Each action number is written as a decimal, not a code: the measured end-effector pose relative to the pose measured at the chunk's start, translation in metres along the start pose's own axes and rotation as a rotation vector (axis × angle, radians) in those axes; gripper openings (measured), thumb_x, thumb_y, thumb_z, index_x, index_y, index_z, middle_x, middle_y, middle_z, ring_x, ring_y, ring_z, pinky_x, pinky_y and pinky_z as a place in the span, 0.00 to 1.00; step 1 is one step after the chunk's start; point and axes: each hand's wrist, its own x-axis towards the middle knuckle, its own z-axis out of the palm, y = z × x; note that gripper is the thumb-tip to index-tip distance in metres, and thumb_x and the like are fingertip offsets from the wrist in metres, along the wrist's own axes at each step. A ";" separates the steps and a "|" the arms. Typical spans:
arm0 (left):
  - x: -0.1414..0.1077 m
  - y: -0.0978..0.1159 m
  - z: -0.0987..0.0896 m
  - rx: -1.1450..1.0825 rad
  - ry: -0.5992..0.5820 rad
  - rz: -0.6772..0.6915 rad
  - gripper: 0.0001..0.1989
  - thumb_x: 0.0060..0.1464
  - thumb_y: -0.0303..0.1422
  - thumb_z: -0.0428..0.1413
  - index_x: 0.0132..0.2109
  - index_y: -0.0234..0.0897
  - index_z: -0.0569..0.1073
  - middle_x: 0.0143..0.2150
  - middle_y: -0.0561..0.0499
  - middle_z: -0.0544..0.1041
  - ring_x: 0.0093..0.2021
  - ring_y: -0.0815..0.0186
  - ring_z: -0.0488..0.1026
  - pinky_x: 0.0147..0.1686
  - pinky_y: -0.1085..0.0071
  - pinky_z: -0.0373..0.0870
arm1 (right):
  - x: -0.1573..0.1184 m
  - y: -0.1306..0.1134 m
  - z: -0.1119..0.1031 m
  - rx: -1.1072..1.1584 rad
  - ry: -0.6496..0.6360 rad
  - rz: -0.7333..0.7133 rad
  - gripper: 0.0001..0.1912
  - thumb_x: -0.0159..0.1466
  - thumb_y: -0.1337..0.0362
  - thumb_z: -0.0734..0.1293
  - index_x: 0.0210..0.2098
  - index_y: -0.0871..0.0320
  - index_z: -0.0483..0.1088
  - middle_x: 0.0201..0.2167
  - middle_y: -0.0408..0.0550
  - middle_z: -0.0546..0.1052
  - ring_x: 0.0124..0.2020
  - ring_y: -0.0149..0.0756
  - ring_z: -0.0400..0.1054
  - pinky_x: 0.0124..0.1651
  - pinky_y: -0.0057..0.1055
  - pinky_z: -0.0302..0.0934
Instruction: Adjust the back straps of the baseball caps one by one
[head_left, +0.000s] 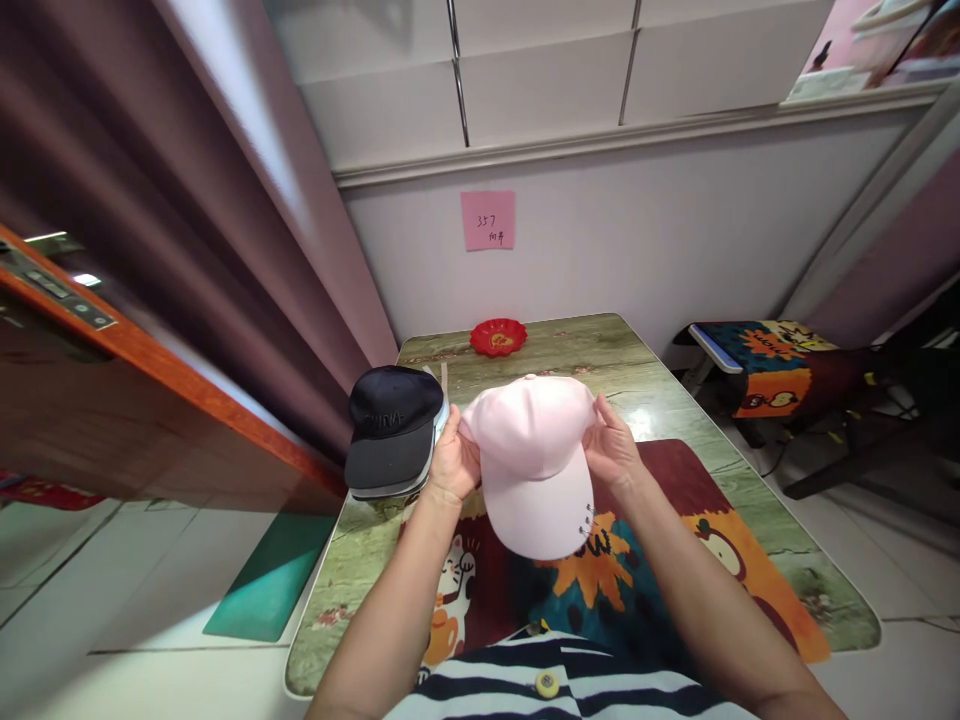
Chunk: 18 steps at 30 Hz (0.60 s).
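Note:
A pale pink cap [531, 430] is held up over the table, its brim pointing down toward me, with small metal rings on the brim's right edge. My left hand [456, 455] grips the cap's left side. On the right side of the cap, my right hand [611, 445] holds it too. Just left of my left hand, a black cap [394, 430] with dark lettering lies on top of a lighter cap, of which only edges show. Beneath the pink cap spreads a colourful mat [589, 575].
The wood-patterned table [652, 375] bears a red scalloped dish [498, 338] near its back edge. A pink note [488, 220] is on the wall. A wooden door [187, 390] and curtain stand at the left. A small patterned table [772, 350] stands at the right.

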 end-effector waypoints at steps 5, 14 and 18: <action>0.011 0.029 0.020 0.115 0.030 0.140 0.09 0.56 0.34 0.63 0.43 0.34 0.79 0.39 0.48 0.83 0.40 0.64 0.80 0.49 0.69 0.74 | 0.012 -0.030 0.021 -0.172 -0.051 -0.085 0.09 0.64 0.57 0.71 0.41 0.54 0.75 0.35 0.42 0.83 0.37 0.37 0.78 0.45 0.34 0.72; 0.002 0.049 0.038 0.737 -0.097 0.525 0.12 0.48 0.38 0.68 0.35 0.35 0.78 0.31 0.52 0.77 0.32 0.69 0.70 0.35 0.74 0.67 | 0.009 -0.057 0.010 -0.684 -0.174 -0.483 0.09 0.57 0.62 0.76 0.37 0.55 0.77 0.32 0.40 0.77 0.33 0.30 0.69 0.38 0.24 0.65; -0.008 0.035 0.006 1.230 -0.138 0.440 0.09 0.51 0.37 0.63 0.33 0.35 0.78 0.33 0.50 0.77 0.37 0.64 0.71 0.40 0.70 0.68 | -0.003 -0.039 -0.026 -1.002 -0.185 -0.374 0.08 0.57 0.60 0.75 0.33 0.57 0.76 0.32 0.42 0.77 0.36 0.35 0.69 0.40 0.28 0.64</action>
